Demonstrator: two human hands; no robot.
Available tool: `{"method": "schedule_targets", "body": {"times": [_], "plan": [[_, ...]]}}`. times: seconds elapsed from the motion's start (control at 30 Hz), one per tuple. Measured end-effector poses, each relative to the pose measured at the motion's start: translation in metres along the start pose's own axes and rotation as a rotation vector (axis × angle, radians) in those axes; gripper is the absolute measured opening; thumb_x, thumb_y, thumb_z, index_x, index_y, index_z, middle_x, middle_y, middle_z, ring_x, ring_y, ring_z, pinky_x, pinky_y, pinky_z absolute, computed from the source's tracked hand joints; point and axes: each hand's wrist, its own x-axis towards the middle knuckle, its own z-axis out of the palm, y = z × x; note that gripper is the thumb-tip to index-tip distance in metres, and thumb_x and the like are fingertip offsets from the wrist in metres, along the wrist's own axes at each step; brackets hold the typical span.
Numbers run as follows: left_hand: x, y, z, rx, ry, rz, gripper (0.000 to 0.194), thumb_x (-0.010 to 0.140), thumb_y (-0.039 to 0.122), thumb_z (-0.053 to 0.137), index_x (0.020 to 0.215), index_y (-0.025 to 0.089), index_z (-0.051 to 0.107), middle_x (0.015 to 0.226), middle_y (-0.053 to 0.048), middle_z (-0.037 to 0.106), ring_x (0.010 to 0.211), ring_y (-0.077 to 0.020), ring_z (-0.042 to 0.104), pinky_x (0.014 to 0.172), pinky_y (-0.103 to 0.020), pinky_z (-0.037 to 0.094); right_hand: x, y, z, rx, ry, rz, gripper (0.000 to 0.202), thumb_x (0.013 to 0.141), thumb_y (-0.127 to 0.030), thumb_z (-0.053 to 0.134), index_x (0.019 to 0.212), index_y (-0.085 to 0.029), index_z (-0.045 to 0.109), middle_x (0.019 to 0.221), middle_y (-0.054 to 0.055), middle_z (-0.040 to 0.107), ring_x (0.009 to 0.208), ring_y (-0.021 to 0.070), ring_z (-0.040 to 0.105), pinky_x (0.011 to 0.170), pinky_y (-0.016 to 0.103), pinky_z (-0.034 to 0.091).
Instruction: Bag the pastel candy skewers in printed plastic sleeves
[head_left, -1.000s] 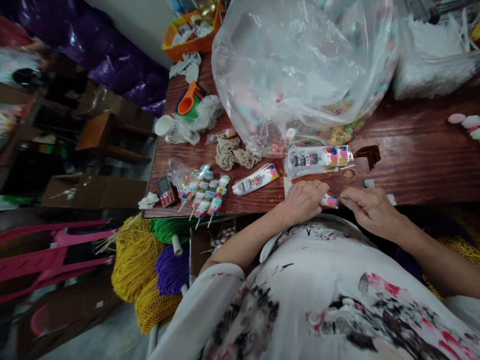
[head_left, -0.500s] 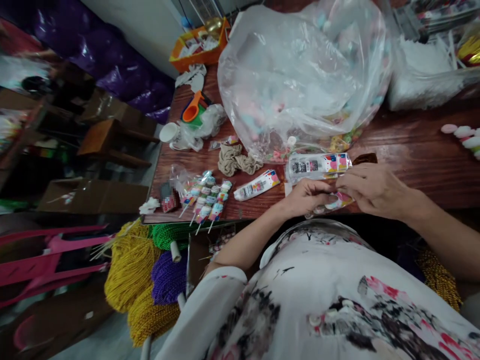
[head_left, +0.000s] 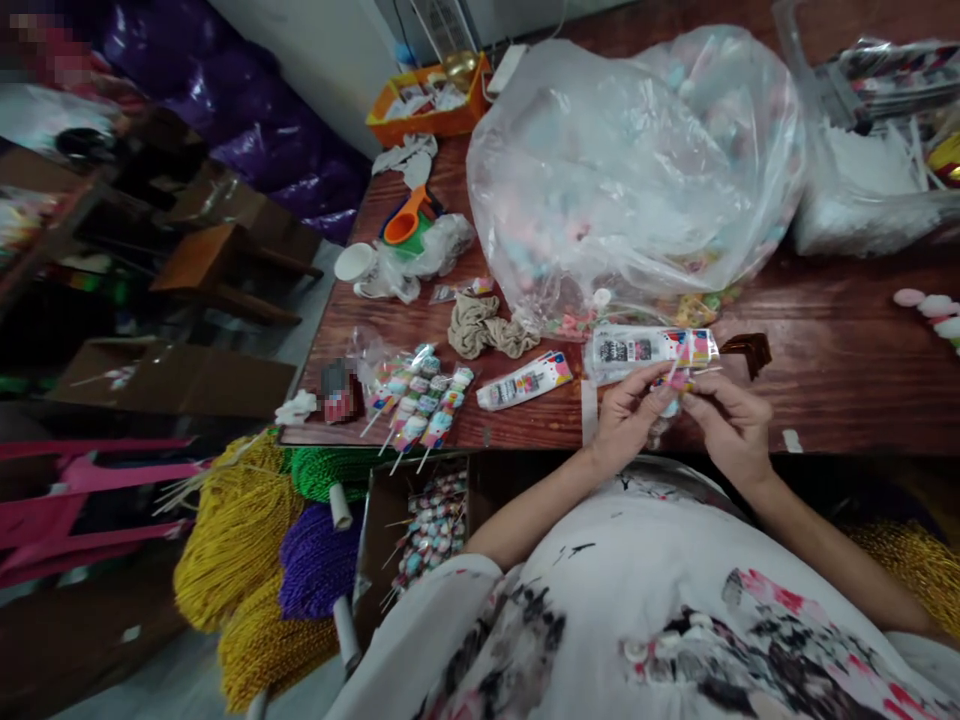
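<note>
Close to my body, at the table's front edge, both hands hold a wrapped marshmallow stick (head_left: pixel 670 392). My left hand (head_left: pixel 628 418) is closed round its left side, thumb pressed on the wrapper. Fingers pinched, my right hand (head_left: pixel 733 425) grips the wrapper's end by the stick. Just beyond them lies a stack of printed clear bags (head_left: pixel 649 350), with a smaller pile of bags (head_left: pixel 525 381) to the left. Dark brown strips, apparently twist ties (head_left: pixel 750 350), lie behind my right hand. Several wrapped marshmallow skewers (head_left: pixel 421 402) rest at the left front edge.
A large clear sack of marshmallows (head_left: pixel 637 170) fills the back middle. A plastic tub of white sticks (head_left: pixel 870 190) stands right, near loose marshmallows (head_left: pixel 937 310). Beige cloth (head_left: pixel 487 328), an orange scoop (head_left: pixel 405 220) and an orange tray (head_left: pixel 431 110) sit left. Below is a box of skewers (head_left: pixel 435 520).
My right hand has turned and drawn back towards me, now pinching at the wrapper's end. The stick now points up between both hands. The camera view has shifted slightly.
</note>
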Motion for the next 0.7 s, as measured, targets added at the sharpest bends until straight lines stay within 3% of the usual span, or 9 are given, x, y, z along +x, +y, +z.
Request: {"method": "schedule_targets", "body": {"times": [0.07,0.13,0.2,0.3,0.37,0.43,0.5,0.6,0.7], "plan": [[-0.003,-0.001,0.000,-0.024,-0.100,-0.034,0.040,0.078,0.050,0.071,0.110,0.025,0.070,0.101,-0.002,0.069,0.103,-0.0146,0.063,0.091,-0.030,0.052,-0.001,0.003,0.004,0.066,0.092,-0.031,0.004,0.086,-0.023,0.064,0.086,-0.021,0.068,0.079,0.002,0.063,0.072,0.0153,0.059,0.069,0.032,0.050],[-0.006,-0.003,-0.001,-0.022,-0.168,-0.059,0.031,0.078,0.047,0.074,0.096,0.022,0.073,0.092,-0.002,0.068,0.092,-0.0124,0.063,0.089,-0.028,0.051,0.001,0.003,0.003,0.128,0.160,-0.047,0.005,0.086,-0.020,0.063,0.088,-0.022,0.068,0.083,0.002,0.064,0.073,0.0149,0.058,0.068,0.031,0.049],[-0.009,-0.007,-0.001,-0.063,-0.152,-0.076,0.028,0.077,0.045,0.075,0.089,0.019,0.073,0.086,-0.001,0.067,0.083,-0.0109,0.062,0.083,-0.026,0.051,0.002,-0.001,0.001,0.152,0.180,-0.028,0.011,0.087,-0.020,0.063,0.096,-0.024,0.067,0.089,0.003,0.065,0.076,0.0148,0.059,0.069,0.030,0.049],[-0.013,-0.011,-0.002,-0.204,-0.079,-0.078,0.050,0.072,0.040,0.081,0.116,0.022,0.065,0.090,-0.001,0.067,0.081,-0.0108,0.063,0.078,-0.025,0.050,-0.002,-0.008,-0.001,0.043,0.039,-0.034,0.021,0.082,-0.018,0.069,0.102,-0.023,0.066,0.095,0.004,0.064,0.081,0.0154,0.060,0.071,0.030,0.049],[-0.015,-0.013,-0.005,-0.230,-0.078,-0.056,0.073,0.069,0.036,0.084,0.134,0.024,0.054,0.097,-0.002,0.066,0.082,-0.0102,0.062,0.077,-0.024,0.050,-0.006,-0.011,-0.001,-0.055,-0.099,-0.074,0.015,0.080,-0.016,0.071,0.093,-0.021,0.067,0.090,0.003,0.064,0.080,0.0150,0.060,0.070,0.029,0.048],[-0.018,-0.014,-0.009,-0.224,-0.115,-0.044,0.083,0.067,0.034,0.086,0.140,0.024,0.048,0.103,-0.003,0.065,0.085,-0.0107,0.062,0.080,-0.024,0.049,-0.010,-0.013,0.000,-0.089,-0.160,-0.088,0.009,0.082,-0.012,0.067,0.084,-0.020,0.065,0.082,0.001,0.063,0.075,0.0135,0.060,0.066,0.027,0.048],[-0.020,-0.014,-0.015,-0.213,-0.212,-0.082,0.078,0.065,0.035,0.087,0.135,0.022,0.055,0.105,-0.004,0.065,0.091,-0.0129,0.062,0.086,-0.026,0.048,-0.011,-0.014,0.000,-0.095,-0.157,-0.118,0.012,0.084,-0.009,0.063,0.082,-0.021,0.063,0.079,0.001,0.063,0.072,0.0130,0.060,0.065,0.027,0.048],[-0.025,-0.015,-0.020,-0.146,-0.362,-0.222,0.054,0.071,0.043,0.082,0.114,0.014,0.069,0.095,-0.005,0.068,0.083,-0.0137,0.062,0.083,-0.028,0.049,-0.013,-0.020,-0.005,-0.107,-0.093,-0.220,0.016,0.080,-0.008,0.067,0.087,-0.023,0.067,0.092,0.003,0.064,0.083,0.0159,0.062,0.071,0.031,0.050],[-0.028,-0.019,-0.020,-0.083,-0.280,-0.207,0.050,0.075,0.047,0.078,0.109,0.011,0.070,0.095,-0.006,0.070,0.081,-0.0146,0.062,0.081,-0.028,0.049,-0.016,-0.030,-0.014,-0.019,0.026,-0.188,0.013,0.084,-0.015,0.064,0.090,-0.025,0.067,0.111,0.005,0.058,0.090,0.0177,0.060,0.076,0.037,0.051]]}}
